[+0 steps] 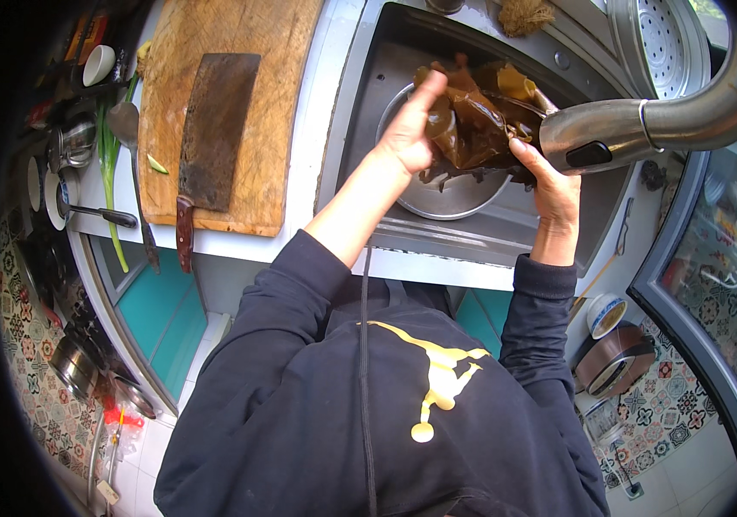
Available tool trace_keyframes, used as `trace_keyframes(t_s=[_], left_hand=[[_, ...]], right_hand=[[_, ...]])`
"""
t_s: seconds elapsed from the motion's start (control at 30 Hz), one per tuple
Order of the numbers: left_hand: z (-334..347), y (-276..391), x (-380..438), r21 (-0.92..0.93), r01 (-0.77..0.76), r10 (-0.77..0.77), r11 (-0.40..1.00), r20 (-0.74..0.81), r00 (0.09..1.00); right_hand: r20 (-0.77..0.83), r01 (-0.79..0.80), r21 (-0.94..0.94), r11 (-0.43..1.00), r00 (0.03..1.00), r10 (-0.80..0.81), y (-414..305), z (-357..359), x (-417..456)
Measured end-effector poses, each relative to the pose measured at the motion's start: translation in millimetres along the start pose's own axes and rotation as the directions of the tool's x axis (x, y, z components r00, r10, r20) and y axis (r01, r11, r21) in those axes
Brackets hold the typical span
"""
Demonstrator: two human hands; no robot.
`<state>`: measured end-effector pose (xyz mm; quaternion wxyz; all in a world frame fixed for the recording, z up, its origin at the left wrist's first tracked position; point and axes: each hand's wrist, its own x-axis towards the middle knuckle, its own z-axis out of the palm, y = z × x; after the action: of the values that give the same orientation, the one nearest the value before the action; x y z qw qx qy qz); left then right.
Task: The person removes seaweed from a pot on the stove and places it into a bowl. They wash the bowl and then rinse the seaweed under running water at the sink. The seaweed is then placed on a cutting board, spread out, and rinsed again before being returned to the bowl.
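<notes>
Glossy brown sheets of what looks like kelp (472,119) are held up over the sink (368,116), close to the mouth of the metal faucet (601,136). My right hand (553,187) grips them at their right side, thumb on top, beneath the faucet head. On their left side, my left hand (410,126) lies against the sheets with its thumb raised; its fingers are partly hidden, so its hold cannot be told. Below the sheets, a round metal basin (452,203) stands in the sink, its inside partly covered from view.
Left of the sink, a cleaver (220,129) lies on a wooden cutting board (271,123), its handle past the front edge. Green onion (108,174) and a metal ladle (129,129) lie beside it. A perforated steamer tray (659,48) stands behind the faucet.
</notes>
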<state>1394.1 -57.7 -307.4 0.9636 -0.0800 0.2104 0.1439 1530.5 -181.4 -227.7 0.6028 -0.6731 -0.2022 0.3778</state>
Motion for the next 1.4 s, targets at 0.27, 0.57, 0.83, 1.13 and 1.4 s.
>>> trace_keyframes(t_s=[0.27,0.57,0.83,1.13,1.4], left_hand=[[-13,-5,-5,0.277,-0.232,0.174,0.933,0.221,0.96],[-1,-8,9,0.374,-0.351,0.335,0.858,0.109,0.936],[-6,-5,5,0.439,-0.366,0.348,0.821,0.124,0.929],[-8,-16,11,0.616,-0.332,0.415,0.715,0.008,0.91],[-8,-13,8,0.648,-0.318,0.356,0.692,0.078,0.931]], right_hand=[[0.073,-0.041,-0.008,0.999,0.996,0.042,-3,-5,4],[0.016,0.025,-0.012,1.0,1.0,-0.024,15,5,2],[-0.06,-0.063,0.138,0.988,0.996,0.072,26,5,-2],[-0.017,-0.177,0.073,0.981,0.984,0.179,44,23,22],[-0.063,-0.077,0.034,0.996,0.995,0.079,49,17,25]])
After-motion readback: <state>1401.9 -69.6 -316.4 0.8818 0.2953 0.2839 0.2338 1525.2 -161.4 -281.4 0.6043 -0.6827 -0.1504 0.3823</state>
